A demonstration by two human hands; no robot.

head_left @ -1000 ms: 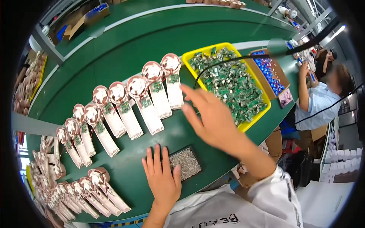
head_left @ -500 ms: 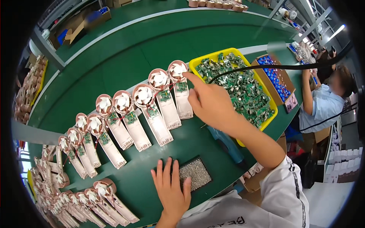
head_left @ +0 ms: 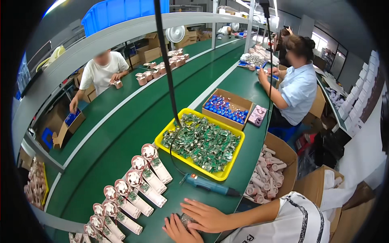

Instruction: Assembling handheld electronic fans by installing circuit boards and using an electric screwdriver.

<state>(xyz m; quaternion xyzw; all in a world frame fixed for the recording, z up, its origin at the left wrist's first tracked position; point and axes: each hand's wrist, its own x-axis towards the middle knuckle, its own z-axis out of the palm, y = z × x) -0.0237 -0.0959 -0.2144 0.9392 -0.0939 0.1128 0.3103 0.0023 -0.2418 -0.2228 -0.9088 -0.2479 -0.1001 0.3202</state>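
Observation:
My right hand (head_left: 206, 216) lies with fingers stretched out over a small dark tray of tiny silvery pieces (head_left: 187, 220), too small to name surely. Close by its near left side, my left hand (head_left: 180, 231) rests with fingers extended against the tray's edge. The hands almost meet and cover much of the tray. I see nothing held in either. A teal electric screwdriver (head_left: 210, 185) lies just beyond my right hand, its cord rising. To the left runs a slanting row of pale pink handheld fan housings (head_left: 153, 193) with white blades and green circuit boards.
Beyond the screwdriver stands a yellow tray (head_left: 222, 175) heaped with circuit boards. A cardboard box (head_left: 227, 121) of blue cylindrical cells and a phone (head_left: 257, 115) are behind it. Pink casings fill a carton (head_left: 288, 162) at right. Two co-workers (head_left: 300, 87) (head_left: 106, 73) sit nearby.
The view has swung up and right. My right hand has left the farthest fan housing and come down onto the small tray. My left hand stays beside the tray.

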